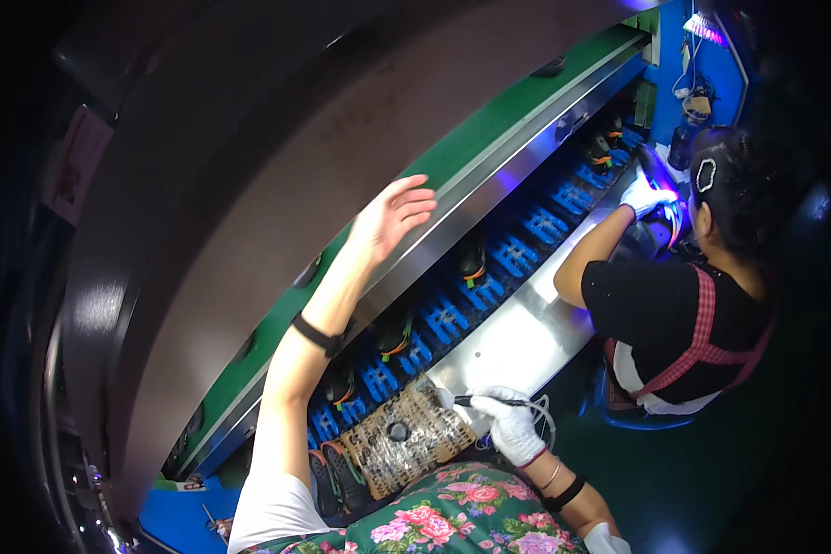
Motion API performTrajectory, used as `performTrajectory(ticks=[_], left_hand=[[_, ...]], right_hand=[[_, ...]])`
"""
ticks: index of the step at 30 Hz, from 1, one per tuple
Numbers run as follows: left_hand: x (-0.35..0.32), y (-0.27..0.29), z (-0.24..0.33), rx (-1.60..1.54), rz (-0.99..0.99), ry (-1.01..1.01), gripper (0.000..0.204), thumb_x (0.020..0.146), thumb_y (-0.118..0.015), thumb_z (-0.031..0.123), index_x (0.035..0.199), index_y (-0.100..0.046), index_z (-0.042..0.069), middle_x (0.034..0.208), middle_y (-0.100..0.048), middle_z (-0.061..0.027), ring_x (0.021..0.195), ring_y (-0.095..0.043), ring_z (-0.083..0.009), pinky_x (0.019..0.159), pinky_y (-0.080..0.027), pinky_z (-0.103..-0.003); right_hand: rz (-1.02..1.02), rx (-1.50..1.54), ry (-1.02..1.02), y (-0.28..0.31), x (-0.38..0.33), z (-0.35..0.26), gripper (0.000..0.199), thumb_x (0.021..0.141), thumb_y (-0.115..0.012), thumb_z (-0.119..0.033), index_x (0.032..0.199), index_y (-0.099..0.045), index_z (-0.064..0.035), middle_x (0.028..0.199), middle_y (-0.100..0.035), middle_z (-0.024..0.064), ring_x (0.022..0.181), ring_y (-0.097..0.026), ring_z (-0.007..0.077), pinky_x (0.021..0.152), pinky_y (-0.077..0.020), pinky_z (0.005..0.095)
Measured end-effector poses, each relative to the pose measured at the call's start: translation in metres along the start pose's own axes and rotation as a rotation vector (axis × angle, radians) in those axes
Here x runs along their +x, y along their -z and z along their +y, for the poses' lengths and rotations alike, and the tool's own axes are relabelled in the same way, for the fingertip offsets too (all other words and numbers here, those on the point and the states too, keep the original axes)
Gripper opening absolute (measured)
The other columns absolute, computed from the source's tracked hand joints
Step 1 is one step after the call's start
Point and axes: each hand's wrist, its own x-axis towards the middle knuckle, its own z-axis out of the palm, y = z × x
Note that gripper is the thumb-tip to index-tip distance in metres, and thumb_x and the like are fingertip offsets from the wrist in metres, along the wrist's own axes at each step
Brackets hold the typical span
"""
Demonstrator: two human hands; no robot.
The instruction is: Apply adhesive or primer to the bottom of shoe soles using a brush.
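Nearest, the gloved right hand (511,427) pinches a dark pen-like tool (487,401) beside the patterned cardboard pad (406,439), while the bare left hand (395,214), fingers spread and holding nothing, reaches over the green belt (489,129); steadying the tool before touching the shoes (392,332) on blue holders seems wise.

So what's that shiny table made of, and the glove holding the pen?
The table looks like bare polished metal, perhaps steel: it mirrors the light. The right hand's glove looks like soft white knit cloth, matte and wrinkled. The pen-like tool seems dark plastic, but that is hard to tell.
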Motion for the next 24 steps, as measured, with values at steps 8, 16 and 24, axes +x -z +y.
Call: performTrajectory(ticks=[8,16,24], left_hand=[[0.222,-0.108,-0.019,1.237,0.03,-0.389,0.079,0.093,-0.07,0.032,0.155,-0.037,-0.004,0.154,-0.046,-0.0237,0.125,-0.062,-0.0288,0.107,-0.049,-0.04],[0.331,-0.07,0.017,1.698,0.155,-0.409,0.078,0.092,-0.067,0.024,0.158,-0.033,0.002,0.158,-0.035,-0.0305,0.141,-0.046,-0.0423,0.119,-0.04,-0.045],[0.243,-0.02,0.013,1.864,0.275,-0.646,0.029,0.087,-0.075,0.013,0.113,-0.067,0.002,0.118,-0.067,-0.0221,0.111,-0.065,-0.0423,0.094,-0.053,-0.049]], right_hand=[[0.041,0.002,0.067,0.012,0.018,-0.009,0.015,0.085,-0.075,0.002,0.1,-0.079,0.0012,0.098,-0.078,0.0073,0.081,-0.066,0.0095,0.074,-0.0504,0.0232],[0.111,-0.121,0.022,0.015,0.008,-0.03,0.013,0.089,-0.075,-0.004,0.1,-0.078,0.0017,0.1,-0.077,0.0074,0.094,-0.069,0.0127,0.087,-0.0531,0.026],[0.025,-0.105,0.05,0.029,0.013,-0.013,0.019,0.09,-0.076,-0.002,0.108,-0.075,0.0046,0.104,-0.077,0.0091,0.094,-0.071,0.0129,0.086,-0.056,0.0245]])
